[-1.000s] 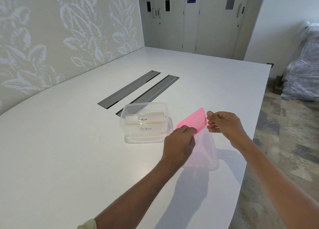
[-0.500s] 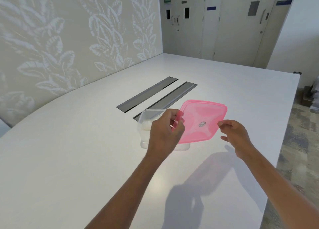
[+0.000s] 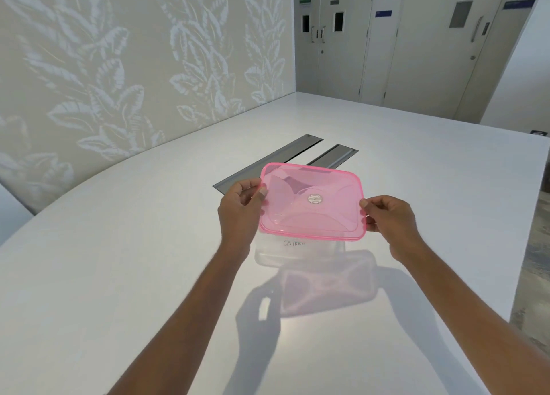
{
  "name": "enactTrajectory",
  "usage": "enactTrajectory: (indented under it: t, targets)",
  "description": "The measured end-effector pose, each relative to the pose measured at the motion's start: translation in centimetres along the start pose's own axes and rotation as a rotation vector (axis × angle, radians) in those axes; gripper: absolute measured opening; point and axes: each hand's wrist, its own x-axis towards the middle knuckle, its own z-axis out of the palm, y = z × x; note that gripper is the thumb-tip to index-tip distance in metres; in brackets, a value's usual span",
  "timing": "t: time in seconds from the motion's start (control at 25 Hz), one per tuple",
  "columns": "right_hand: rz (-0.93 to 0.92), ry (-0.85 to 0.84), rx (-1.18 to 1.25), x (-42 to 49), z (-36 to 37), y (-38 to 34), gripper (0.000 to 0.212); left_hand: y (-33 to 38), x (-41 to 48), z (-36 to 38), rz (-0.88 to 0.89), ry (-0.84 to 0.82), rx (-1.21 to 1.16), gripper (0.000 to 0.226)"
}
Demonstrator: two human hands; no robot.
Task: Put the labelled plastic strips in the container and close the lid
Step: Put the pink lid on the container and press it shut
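Note:
A translucent pink lid (image 3: 309, 213) is held level just above a clear plastic container (image 3: 297, 253) on the white table. My left hand (image 3: 239, 213) grips the lid's left edge and my right hand (image 3: 390, 219) grips its right edge. The lid covers most of the container from above; only the container's near wall shows below it. A strip with handwritten lettering (image 3: 294, 243) is visible through that wall. Whether the lid touches the container's rim I cannot tell.
Two grey metal cable slots (image 3: 285, 159) are set in the white table (image 3: 119, 260) just beyond the container. A leaf-patterned wall runs along the left. The table's right edge drops to a patterned floor (image 3: 532, 275). Doors stand at the far end.
The lid has been lifted from the table at the right, turned flat and carried left over the container. My right hand now grips the lid's right edge.

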Motion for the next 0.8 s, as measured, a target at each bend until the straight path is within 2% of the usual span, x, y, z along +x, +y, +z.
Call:
enactTrajectory:
  t: [0.2, 0.4, 0.64, 0.8]
  targets:
    - [0.028, -0.012, -0.024, 1.4, 3.1, 0.4, 0.015, -2.5, 3.6, -1.4, -0.059, -0.032, 0.215, 0.034]
    - [0.050, 0.008, -0.090, 2.2, 4.8, 0.9, 0.014, -6.0, 6.0, -2.1, -0.186, -0.102, 0.300, 0.043]
    - [0.109, 0.023, -0.201, 2.5, 5.7, 1.8, 0.018, -8.7, 6.5, -1.7, -0.280, -0.135, 0.316, 0.043]
    - [0.112, 0.032, -0.231, 2.5, 5.7, 2.3, 0.019, -9.5, 6.5, -1.6, -0.278, -0.148, 0.312, 0.043]
